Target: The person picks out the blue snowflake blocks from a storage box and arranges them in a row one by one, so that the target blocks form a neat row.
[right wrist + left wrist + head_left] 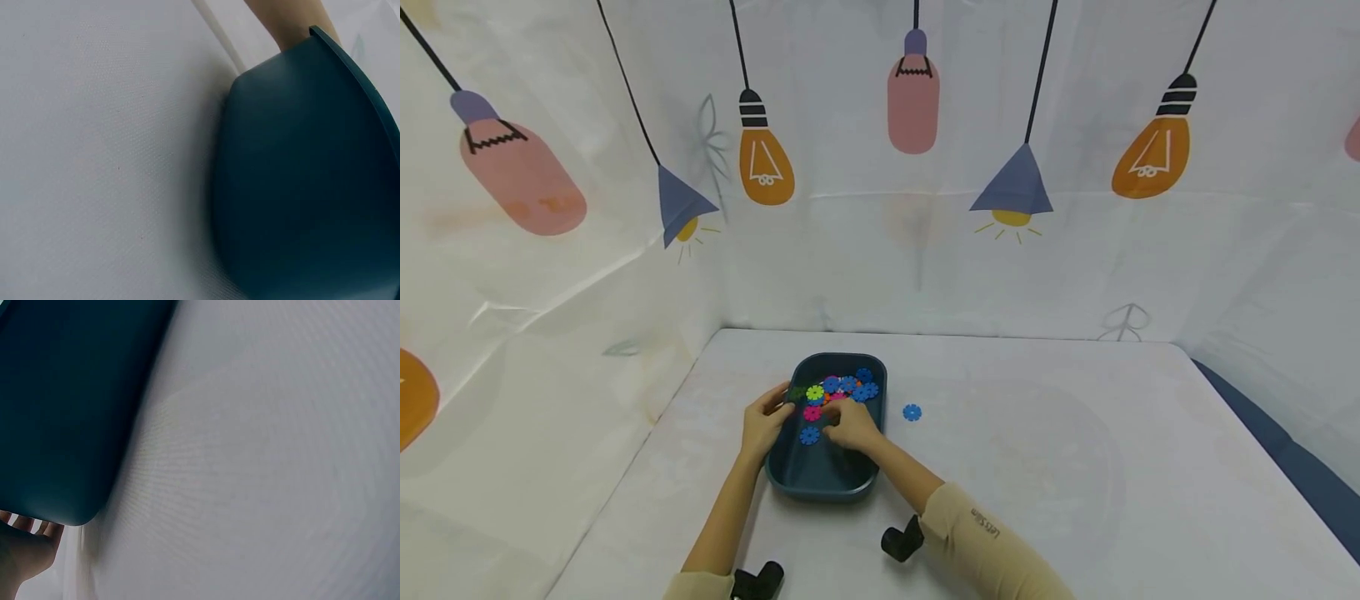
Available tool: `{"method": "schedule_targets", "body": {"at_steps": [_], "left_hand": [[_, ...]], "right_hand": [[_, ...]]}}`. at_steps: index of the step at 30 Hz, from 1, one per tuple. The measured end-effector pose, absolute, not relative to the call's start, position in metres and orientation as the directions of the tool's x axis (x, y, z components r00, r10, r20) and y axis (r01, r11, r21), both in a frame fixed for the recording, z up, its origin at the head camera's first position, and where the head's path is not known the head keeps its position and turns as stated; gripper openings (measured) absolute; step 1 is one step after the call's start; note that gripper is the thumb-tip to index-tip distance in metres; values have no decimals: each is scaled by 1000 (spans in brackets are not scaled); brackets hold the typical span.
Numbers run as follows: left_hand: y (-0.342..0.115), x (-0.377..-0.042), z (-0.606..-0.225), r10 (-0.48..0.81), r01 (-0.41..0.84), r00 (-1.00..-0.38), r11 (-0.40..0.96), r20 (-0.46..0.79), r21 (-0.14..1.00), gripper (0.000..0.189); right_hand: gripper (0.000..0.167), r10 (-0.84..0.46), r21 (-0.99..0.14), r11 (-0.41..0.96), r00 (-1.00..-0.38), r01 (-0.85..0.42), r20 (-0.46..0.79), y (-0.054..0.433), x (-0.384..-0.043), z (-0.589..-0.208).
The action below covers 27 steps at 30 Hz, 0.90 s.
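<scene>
A dark teal tray (823,479) with rounded corners stands on the white table, holding several small flower-shaped discs in blue, pink, yellow-green and orange, mostly heaped toward its far end. My left hand (767,419) grips the tray's left side, thumb by the rim; its fingers (53,532) touch the outer wall in the left wrist view. Inside the tray is my right hand (852,427), thumb and index finger bent and apart, close to a pink disc (812,413). A blue disc (809,436) lies nearer the front. The right hand's other fingers are partly hidden.
One blue disc (912,412) lies on the white table (1037,467) right of the tray. Black wrist devices (901,540) sit at both sleeve cuffs. White sheeting (850,250) printed with lamps hangs behind and to the left of the table.
</scene>
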<state>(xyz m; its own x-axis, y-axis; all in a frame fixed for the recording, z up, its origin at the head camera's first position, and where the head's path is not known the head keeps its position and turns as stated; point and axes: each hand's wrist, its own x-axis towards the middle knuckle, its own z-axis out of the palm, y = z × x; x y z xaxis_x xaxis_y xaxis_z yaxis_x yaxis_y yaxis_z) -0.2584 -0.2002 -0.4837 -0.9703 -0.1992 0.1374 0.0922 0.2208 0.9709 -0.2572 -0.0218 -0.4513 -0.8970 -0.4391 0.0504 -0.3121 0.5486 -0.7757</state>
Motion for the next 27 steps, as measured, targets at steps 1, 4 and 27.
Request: {"method": "schedule_targets", "body": {"at_steps": [1, 4, 27], "left_hand": [[-200, -258, -484, -199, 91, -970, 224, 137, 970, 41], [-200, -258, -483, -200, 83, -971, 226, 129, 971, 41], [-198, -259, -483, -208, 65, -972, 209, 110, 976, 41]], "right_hand": [[34, -440, -771, 559, -897, -305, 36, -22, -257, -452], [37, -451, -769, 569, -892, -291, 4, -22, -257, -452], [29, -637, -889, 410, -761, -202, -121, -33, -245, -454]]}}
